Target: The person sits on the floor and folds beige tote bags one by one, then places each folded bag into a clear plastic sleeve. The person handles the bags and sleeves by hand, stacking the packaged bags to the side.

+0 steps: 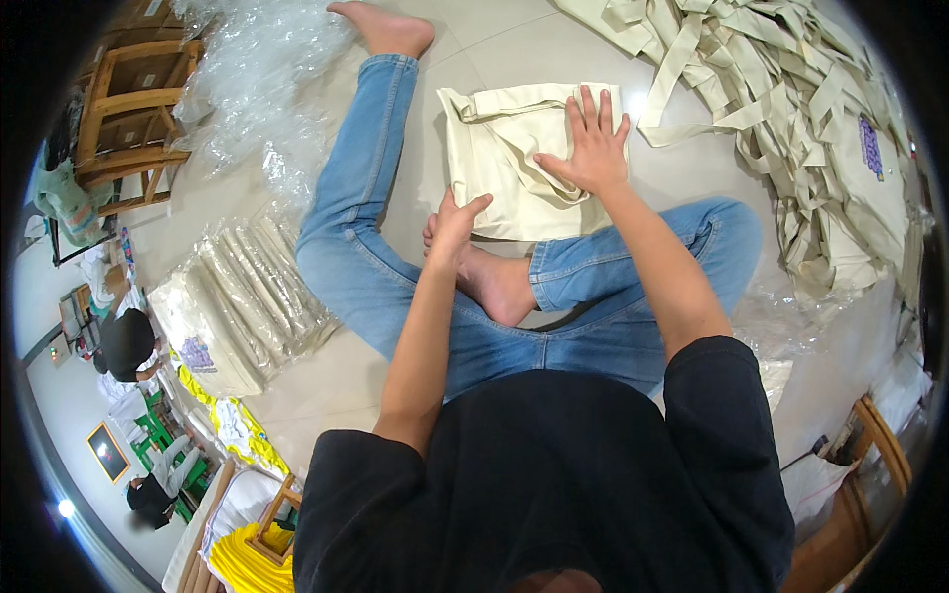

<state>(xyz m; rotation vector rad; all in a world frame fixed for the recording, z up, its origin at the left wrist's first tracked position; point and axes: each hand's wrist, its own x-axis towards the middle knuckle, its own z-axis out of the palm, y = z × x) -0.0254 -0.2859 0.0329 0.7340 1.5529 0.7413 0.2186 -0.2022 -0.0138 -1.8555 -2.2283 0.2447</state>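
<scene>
A folded cream fabric tote bag (504, 159) lies on the floor between my legs. Its strap (530, 167) runs loosely over the top of it, and a folded band of cloth crosses its far side. My right hand (593, 152) rests flat on the bag's right part with the fingers spread. At the near left corner, my left hand (452, 226) touches the bag, its thumb on the cloth and other fingers curled beside the edge. Whether those fingers pinch the cloth cannot be told. My bare foot (497, 285) is just below that hand.
A large heap of cream bags (801, 141) spreads at the right. To the left lie bags in clear plastic (245, 304), loose plastic wrappers (252, 81) and a wooden stool (133, 111). Two people (152, 500) are at the far left, near yellow cloth (252, 556).
</scene>
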